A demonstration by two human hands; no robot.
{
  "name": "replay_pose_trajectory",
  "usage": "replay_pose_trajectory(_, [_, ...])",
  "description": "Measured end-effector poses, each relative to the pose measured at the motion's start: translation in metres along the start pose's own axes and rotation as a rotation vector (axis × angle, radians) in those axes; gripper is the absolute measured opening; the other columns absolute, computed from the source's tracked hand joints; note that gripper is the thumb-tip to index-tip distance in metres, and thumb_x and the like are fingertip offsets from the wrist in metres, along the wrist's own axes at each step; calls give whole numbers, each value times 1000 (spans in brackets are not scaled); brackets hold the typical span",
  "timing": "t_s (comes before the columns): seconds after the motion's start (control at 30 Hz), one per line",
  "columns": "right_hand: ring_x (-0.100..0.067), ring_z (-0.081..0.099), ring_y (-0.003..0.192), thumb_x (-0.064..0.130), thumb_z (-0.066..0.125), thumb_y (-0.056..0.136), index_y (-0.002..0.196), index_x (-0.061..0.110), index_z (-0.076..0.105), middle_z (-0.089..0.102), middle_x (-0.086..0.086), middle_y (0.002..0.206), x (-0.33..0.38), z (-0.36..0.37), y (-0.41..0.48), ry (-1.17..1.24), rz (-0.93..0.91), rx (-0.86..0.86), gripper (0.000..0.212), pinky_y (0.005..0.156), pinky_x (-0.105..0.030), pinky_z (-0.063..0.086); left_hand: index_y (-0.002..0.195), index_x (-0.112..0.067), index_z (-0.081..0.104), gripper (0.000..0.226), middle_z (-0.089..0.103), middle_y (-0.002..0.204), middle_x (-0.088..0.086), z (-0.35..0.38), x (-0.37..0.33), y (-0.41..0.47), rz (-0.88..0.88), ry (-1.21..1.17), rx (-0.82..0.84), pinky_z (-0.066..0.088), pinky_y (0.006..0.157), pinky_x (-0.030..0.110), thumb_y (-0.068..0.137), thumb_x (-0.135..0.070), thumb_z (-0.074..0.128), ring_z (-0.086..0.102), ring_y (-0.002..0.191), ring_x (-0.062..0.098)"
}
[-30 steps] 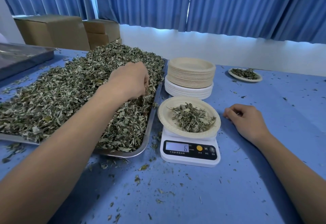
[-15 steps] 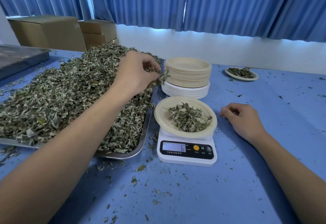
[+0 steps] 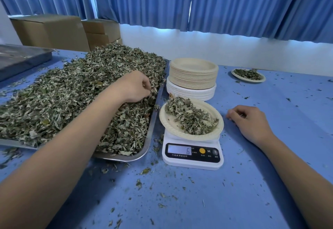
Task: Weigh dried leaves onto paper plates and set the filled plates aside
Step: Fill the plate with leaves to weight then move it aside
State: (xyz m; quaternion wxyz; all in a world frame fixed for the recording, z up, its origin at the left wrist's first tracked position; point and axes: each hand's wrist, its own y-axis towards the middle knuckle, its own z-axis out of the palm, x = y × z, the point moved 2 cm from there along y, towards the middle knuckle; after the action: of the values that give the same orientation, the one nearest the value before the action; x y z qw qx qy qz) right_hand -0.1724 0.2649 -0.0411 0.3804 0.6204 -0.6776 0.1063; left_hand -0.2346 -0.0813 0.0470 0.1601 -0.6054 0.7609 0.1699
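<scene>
Dried leaves (image 3: 191, 118), crinkled, on round paper plate (image 3: 171, 126) atop glossy white scale (image 3: 193, 165)

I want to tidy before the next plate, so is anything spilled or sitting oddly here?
Yes. Leaf crumbs are scattered over the blue table around the scale and the tray. On the plate on the scale, the leaves are heaped off-centre against its far left rim, and some seem to overhang it.

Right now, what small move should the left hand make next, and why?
Probably carry a pinch of leaves to the plate on the scale: the left hand curls into the pile on the tray, and the display reads 6.
</scene>
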Motion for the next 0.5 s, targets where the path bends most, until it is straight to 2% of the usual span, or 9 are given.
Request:
replay_pose_trajectory(0.1, [-33,65,75,30,61,99,71,24,72,70,-6,70,0,0,0,1,2,1,31,68,-35,49,117,-21,70,26,65,120,2,9,5,-2,-80,195,74,52,94,40,91,-20,73,61,102,25])
replay_pose_trajectory(0.17, [-32,65,75,30,61,99,70,25,71,70,-6,71,0,0,0,-1,3,1,31,68,-34,49,118,-24,68,30,66,116,0,18,2,-4,-92,272,90,50,99,48,90,-16,73,62,102,25])
replay_pose_trajectory(0.3, [-30,66,75,30,62,99,70,26,71,70,-4,70,-1,-1,-1,-2,-1,-5,30,67,-32,49,115,-22,68,31,68,108,-2,28,0,-5,-60,379,121,55,91,44,90,-4,65,64,96,23])
replay_pose_trajectory(0.4, [-30,66,75,31,62,99,70,25,71,70,-5,70,-1,-1,0,-10,-2,-4,30,67,-31,49,100,-23,72,24,69,103,-4,27,2,-3,-71,386,124,56,88,42,90,-2,65,64,95,22])
replay_pose_trajectory(0.5, [-31,66,75,31,62,99,70,25,71,71,-6,70,0,0,0,-8,3,-5,30,66,-31,48,89,-27,70,27,68,99,-5,28,2,-1,-80,389,108,55,85,41,88,0,65,64,93,22])
